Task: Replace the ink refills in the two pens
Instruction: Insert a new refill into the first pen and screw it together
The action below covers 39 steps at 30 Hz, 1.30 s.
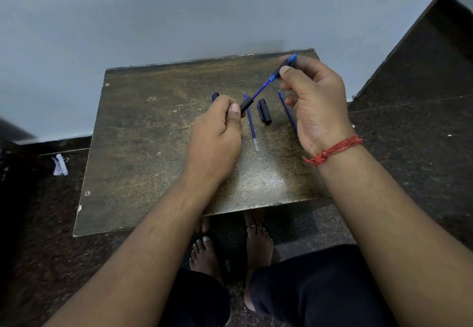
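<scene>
The left hand grips the black rubber-sleeved front section of a pen; the right hand pinches the translucent blue plastic barrel, a thin blue refill spanning between them, above the far middle of the worn brown table; seemingly mid-reassembly or separation; next, align the halves axially; a spare blue refill and black cap lie below.

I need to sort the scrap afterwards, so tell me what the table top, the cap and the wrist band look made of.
Table top: likely laminate or painted board, worn and dull, scratched, with pale chipped edges. Cap: looks like black moulded plastic, smooth with a faint sheen. Wrist band: red thread or cord, twisted strands with a knot, matte; the fibre cannot be told.
</scene>
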{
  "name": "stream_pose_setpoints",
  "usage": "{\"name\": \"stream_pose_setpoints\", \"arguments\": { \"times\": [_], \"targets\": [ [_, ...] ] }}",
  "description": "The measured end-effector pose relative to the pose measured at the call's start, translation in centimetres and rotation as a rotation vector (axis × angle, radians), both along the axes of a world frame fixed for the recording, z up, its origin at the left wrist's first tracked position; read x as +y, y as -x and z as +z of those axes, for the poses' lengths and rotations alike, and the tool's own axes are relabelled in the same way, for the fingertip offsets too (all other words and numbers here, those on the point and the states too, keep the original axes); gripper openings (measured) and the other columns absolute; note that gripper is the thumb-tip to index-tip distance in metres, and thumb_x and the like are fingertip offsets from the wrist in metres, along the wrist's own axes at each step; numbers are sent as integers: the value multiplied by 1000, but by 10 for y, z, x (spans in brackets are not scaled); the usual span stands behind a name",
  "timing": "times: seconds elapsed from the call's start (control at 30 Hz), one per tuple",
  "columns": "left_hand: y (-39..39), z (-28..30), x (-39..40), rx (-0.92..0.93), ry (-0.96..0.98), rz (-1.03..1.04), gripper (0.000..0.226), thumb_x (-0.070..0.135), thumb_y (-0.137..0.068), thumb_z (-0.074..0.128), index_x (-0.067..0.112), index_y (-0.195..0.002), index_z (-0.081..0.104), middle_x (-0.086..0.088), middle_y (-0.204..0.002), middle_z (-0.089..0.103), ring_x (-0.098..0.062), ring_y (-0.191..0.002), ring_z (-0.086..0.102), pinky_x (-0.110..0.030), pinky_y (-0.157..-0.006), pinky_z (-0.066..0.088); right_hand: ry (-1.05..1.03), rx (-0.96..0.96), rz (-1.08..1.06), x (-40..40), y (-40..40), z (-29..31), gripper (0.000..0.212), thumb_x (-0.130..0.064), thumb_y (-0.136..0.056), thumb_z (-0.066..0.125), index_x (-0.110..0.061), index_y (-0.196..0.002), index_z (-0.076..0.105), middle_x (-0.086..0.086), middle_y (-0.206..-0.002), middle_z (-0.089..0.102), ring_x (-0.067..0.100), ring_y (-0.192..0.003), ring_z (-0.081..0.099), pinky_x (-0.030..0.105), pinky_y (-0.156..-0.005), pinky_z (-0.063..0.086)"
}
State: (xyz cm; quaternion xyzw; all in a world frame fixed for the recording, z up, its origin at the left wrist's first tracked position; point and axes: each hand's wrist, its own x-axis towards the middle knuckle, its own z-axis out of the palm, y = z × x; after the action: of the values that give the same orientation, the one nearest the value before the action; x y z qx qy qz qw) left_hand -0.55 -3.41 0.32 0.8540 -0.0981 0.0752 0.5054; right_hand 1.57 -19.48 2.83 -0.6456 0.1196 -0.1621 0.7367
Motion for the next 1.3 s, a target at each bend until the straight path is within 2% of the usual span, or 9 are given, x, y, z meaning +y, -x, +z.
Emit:
{"name": "stream_pose_setpoints", "arguments": {
  "times": [0.2, 0.33, 0.5, 0.77, 0.9, 1.03, 1.13, 1.2, 1.3],
  "targets": [
    [0, 0, -1, -13, -2, 7, 26, 26, -103, 40, 12, -89, 56, 0, -64, 60, -6, -53, 47, -28, -52, 36, 95, 17, 137, 4, 0, -5, 12, -18, -80, 68, -25, -87, 76, -9, -84, 74, 6, -78, 62, 26, -63, 46],
    [0, -1, -1, -10, 22, 22, 24, 25, -103, 40, 14, -87, 54, 3, -64, 58, -5, -53, 46, -23, -50, 35, 114, 50, 267, 9, 0, -8, 11, -17, -82, 67, -22, -89, 75, -4, -83, 73, 12, -77, 63, 27, -63, 48],
    [0, 0, -2, -15, 13, 21, 24, 25, -103, 39, 14, -87, 54, -3, -67, 60, -11, -57, 48, -36, -56, 41, 83, 57, 280, 7, -1, -10, 10, -18, -81, 68, -23, -86, 75, -3, -83, 73, 14, -77, 63, 30, -66, 49],
    [1, 1, -1, -20, 14, 23, 25, 25, -103, 39, 13, -86, 54, -4, -66, 59, -14, -59, 51, -40, -57, 44, 54, 50, 339, 10, -1, -10, 11, -14, -82, 67, -19, -87, 75, -3, -82, 73, 11, -75, 63, 28, -63, 47],
    [2, 2, -2, -29, 11, 23, 26, 25, -101, 39, 11, -86, 54, -4, -65, 59, -15, -58, 50, -40, -56, 43, 61, 62, 330, 12, -2, -11, 2, -20, -81, 70, -20, -82, 68, -3, -74, 68, 8, -68, 60, 27, -58, 45],
    [4, 2, -5, -22, 2, 6, 26, 26, -101, 39, 10, -87, 53, -8, -66, 59, -21, -58, 51, -43, -56, 43, 163, 71, 272, 17, -3, -14, 26, -32, -81, 71, -14, -76, 53, 12, -73, 54, 22, -66, 50, 36, -57, 40],
    [4, 2, -5, -26, 14, 8, 26, 25, -103, 39, 10, -86, 53, -9, -67, 59, -22, -61, 52, -44, -58, 44, 194, 54, 265, 16, -1, -13, 44, -44, -81, 73, -6, -76, 53, 12, -72, 54, 23, -66, 49, 34, -58, 42],
    [3, 3, -4, -26, 27, 17, 25, 25, -103, 39, 13, -85, 52, -8, -67, 59, -18, -60, 51, -42, -59, 43, 135, 61, 253, 11, 0, -11, 38, -47, -81, 75, -16, -74, 55, 10, -74, 58, 21, -65, 52, 28, -53, 42],
    [2, 3, -3, -19, 36, 28, 25, 25, -104, 39, 18, -83, 50, -2, -65, 57, -7, -56, 46, -35, -57, 40, -44, 71, 259, 4, 1, -8, 17, -32, -84, 75, -18, -83, 65, 12, -89, 67, 14, -59, 57, 23, -47, 41]
  ]
}}
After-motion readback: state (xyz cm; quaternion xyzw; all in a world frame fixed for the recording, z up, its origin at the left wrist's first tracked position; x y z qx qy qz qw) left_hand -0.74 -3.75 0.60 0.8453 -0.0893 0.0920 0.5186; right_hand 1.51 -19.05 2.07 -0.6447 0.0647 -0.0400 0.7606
